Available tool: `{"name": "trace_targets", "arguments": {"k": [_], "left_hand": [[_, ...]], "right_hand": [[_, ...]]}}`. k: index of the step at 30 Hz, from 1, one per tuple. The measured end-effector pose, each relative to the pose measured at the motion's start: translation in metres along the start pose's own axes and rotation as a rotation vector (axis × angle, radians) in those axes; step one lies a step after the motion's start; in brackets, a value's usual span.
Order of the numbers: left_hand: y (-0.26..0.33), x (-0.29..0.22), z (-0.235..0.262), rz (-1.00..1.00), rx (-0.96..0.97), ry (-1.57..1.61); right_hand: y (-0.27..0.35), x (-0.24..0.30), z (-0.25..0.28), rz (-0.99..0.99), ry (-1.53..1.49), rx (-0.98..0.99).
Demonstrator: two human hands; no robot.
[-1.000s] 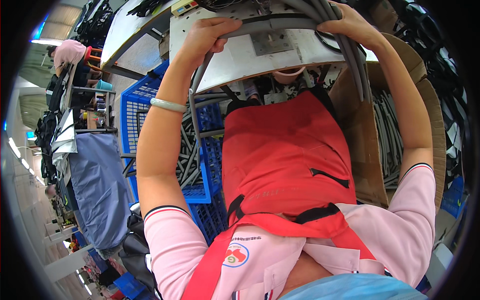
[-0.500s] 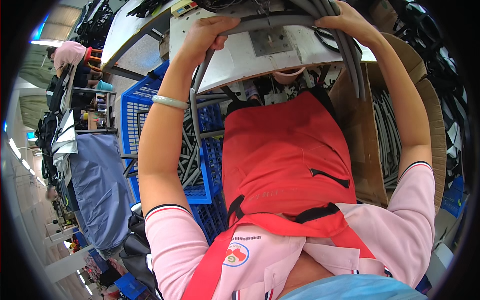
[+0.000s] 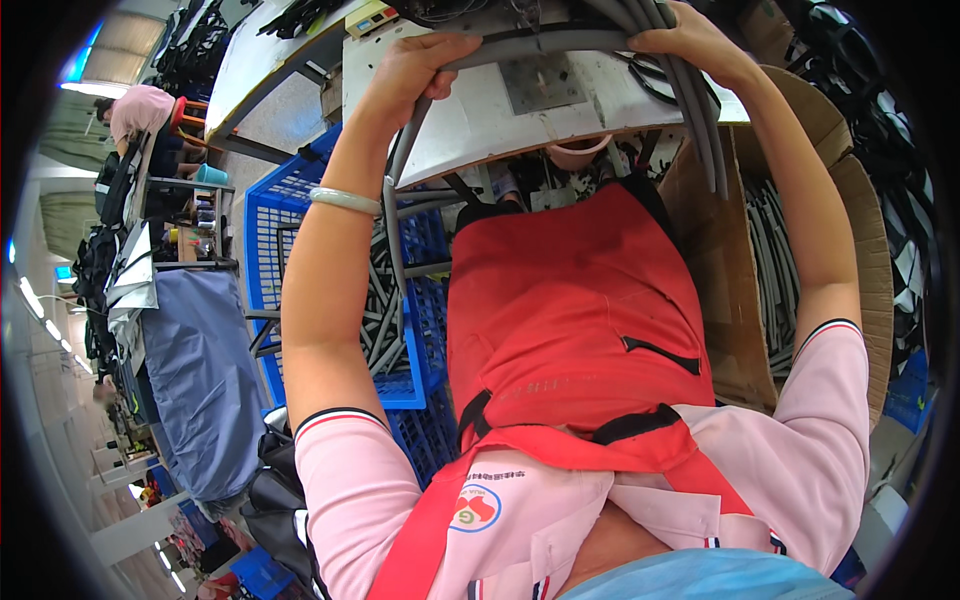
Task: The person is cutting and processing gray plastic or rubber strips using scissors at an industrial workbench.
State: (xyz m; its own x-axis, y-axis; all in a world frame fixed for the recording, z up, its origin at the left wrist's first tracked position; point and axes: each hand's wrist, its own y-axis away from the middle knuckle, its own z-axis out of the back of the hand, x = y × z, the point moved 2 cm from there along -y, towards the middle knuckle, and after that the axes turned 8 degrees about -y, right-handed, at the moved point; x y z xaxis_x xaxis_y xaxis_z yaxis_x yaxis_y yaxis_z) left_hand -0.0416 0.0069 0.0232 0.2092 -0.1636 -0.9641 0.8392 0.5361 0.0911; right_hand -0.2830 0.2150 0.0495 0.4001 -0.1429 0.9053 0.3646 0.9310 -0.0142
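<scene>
My left hand [image 3: 424,68] is closed around a long grey tube-like strip [image 3: 560,42], whose tail hangs down past my wrist. The strip bows across above the white work table [image 3: 450,130], under the lower end of a machine [image 3: 525,14] at the top edge. At the other end my right hand [image 3: 694,44] pinches it, thumb underneath, fingers partly hidden. A bundle of similar grey strips [image 3: 700,125] droops over the table edge beside that hand. Beneath the stretched strip, a square metal plate [image 3: 541,84] is set in the tabletop.
To my left a blue plastic crate [image 3: 404,390] holds many grey strips. A cardboard box [image 3: 715,290] with more strips stands on my right. Black scissor-like handles [image 3: 650,80] lie on the table. A pink bowl [image 3: 580,152] sits below its edge. Another person [image 3: 142,112] bends at the far left.
Both hands keep their hold on the strip in nearly the same place. The whole view has shifted very slightly.
</scene>
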Motion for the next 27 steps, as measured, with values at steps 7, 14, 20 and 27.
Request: {"name": "trace_targets", "arguments": {"k": [7, 14, 20, 27], "left_hand": [[0.011, -0.006, -0.009, 0.063, -0.045, -0.052], [0.003, -0.005, -0.004, 0.049, -0.024, -0.045], [0.000, -0.002, -0.003, 0.058, -0.036, -0.053], [0.006, -0.003, -0.006, 0.040, -0.034, -0.054]], "right_hand": [[-0.009, -0.029, 0.003, 0.143, -0.014, 0.041], [-0.015, -0.031, 0.005, 0.137, 0.004, 0.040], [-0.016, -0.033, 0.006, 0.171, 0.053, 0.004], [0.010, 0.010, 0.002, -0.069, 0.157, -0.064]]}}
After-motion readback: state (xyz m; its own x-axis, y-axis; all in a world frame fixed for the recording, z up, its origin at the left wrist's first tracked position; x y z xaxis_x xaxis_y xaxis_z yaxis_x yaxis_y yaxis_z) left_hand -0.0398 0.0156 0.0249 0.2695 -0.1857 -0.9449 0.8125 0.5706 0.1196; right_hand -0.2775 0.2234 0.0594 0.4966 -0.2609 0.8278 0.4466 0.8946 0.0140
